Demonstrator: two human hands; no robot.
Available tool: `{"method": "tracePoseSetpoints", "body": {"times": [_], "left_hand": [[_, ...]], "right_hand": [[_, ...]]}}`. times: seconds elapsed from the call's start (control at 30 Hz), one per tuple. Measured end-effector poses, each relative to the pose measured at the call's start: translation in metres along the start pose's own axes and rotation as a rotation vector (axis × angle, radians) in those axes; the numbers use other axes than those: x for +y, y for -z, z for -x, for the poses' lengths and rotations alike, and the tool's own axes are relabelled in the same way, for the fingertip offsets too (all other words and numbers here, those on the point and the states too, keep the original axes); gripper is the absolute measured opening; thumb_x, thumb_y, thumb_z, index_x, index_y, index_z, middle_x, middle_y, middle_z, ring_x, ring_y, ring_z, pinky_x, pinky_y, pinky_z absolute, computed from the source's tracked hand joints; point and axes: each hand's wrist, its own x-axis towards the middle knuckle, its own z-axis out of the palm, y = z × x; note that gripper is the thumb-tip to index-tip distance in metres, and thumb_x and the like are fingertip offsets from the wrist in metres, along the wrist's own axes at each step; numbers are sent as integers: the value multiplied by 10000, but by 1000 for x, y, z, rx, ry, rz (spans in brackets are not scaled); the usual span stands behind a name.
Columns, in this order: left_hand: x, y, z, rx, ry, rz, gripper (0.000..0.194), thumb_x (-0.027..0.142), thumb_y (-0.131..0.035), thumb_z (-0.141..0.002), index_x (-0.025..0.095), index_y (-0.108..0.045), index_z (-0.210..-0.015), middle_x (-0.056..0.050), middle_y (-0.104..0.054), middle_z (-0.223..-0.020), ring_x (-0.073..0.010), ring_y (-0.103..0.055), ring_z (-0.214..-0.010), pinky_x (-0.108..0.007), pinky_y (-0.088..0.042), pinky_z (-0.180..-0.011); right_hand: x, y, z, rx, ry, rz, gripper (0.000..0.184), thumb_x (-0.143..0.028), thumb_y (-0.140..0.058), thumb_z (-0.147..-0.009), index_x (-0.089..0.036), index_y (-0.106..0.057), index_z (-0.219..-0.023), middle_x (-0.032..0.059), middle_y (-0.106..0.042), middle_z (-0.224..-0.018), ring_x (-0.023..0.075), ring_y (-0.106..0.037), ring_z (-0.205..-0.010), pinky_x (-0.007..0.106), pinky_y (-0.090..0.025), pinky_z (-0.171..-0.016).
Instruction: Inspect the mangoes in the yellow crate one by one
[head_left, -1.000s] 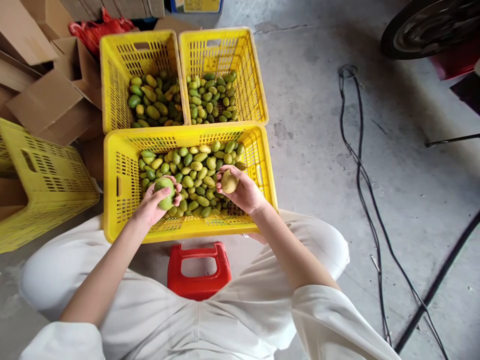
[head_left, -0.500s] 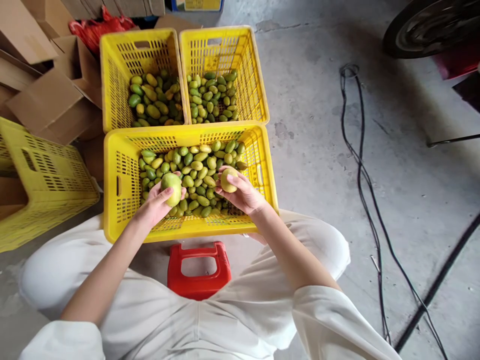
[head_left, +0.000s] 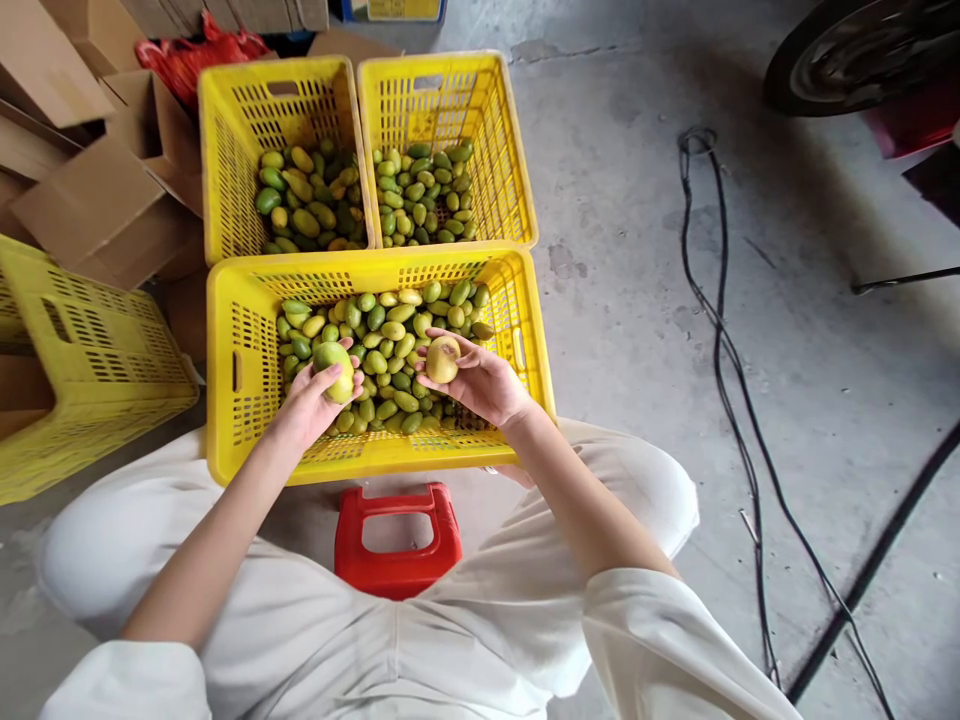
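Observation:
My left hand (head_left: 311,400) is closed around a green-yellow mango (head_left: 335,372), thumb on its near side. In my right hand (head_left: 484,383), a yellower, rounder mango (head_left: 442,360) lies against the fingers, with a brown patch on the face turned up. Both hands are held over the near yellow crate (head_left: 375,465). Inside it lie many small green and yellow mangoes (head_left: 405,400), a layer partly hidden by my hands.
Two more yellow crates with mangoes, a left one (head_left: 279,70) and a right one (head_left: 517,190), touch the near crate's far side. Another yellow crate (head_left: 112,350) leans at left by cardboard boxes (head_left: 97,210). A red stool (head_left: 397,575) shows between my legs; black cables (head_left: 724,320) cross the floor.
The mango in my right hand has turned, bringing its brown patch into view, and the fingers have spread. My left hand has shifted slightly left, its mango rotated a little.

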Motion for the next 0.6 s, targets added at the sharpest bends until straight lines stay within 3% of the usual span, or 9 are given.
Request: {"method": "tracePoseSetpoints", "body": {"times": [0.13,0.23,0.33,0.43,0.5,0.6], "left_hand": [[-2,3,0,31,32,25,470,266,-764,-835,202,-737,-1300,-83,-812,-1078,-284,-805,-1071,-442,-677,-1003],[-3,5,0,-13,13,-29,411,298,-843,-832,203,-736,-1217,-112,-828,-1145,-324,-795,-1196,-479,-648,-1087],[-4,6,1,-78,-27,-83,478,333,-1010,-728,194,-735,-1092,-115,-822,-1086,-323,-796,-1154,-438,-660,-1039],[-3,6,1,-99,-39,-69,566,292,-1077,-637,212,-720,-1069,-60,-780,-985,-284,-788,-1058,-405,-665,-971],[-3,5,2,-100,-24,-41,593,243,-1075,-620,232,-712,-1088,-23,-741,-950,-240,-765,-974,-378,-659,-902],[-1,2,3,-120,11,-21,574,226,-1064,-624,235,-706,-1072,-9,-709,-954,-183,-713,-863,-325,-627,-784]], "right_hand": [[0,0,2,-40,-25,65,515,-221,-850,-757,-227,-744,-1261,53,-829,-1112,235,-811,-991,443,-718,-984],[3,-1,3,9,-12,87,535,-311,-977,-759,-231,-766,-1244,42,-805,-1079,204,-790,-950,349,-715,-889],[5,-1,2,75,30,59,502,-361,-1066,-671,-232,-789,-1069,-8,-746,-947,136,-714,-817,244,-660,-732],[5,1,1,135,51,33,477,-347,-1091,-616,-240,-749,-932,-36,-705,-870,126,-687,-786,244,-645,-718],[4,3,0,156,40,39,513,-312,-1095,-589,-244,-731,-944,-19,-748,-941,140,-710,-814,260,-651,-724],[3,4,-1,143,31,56,550,-311,-1085,-618,-237,-720,-1023,7,-778,-978,128,-678,-747,226,-575,-601]]}}
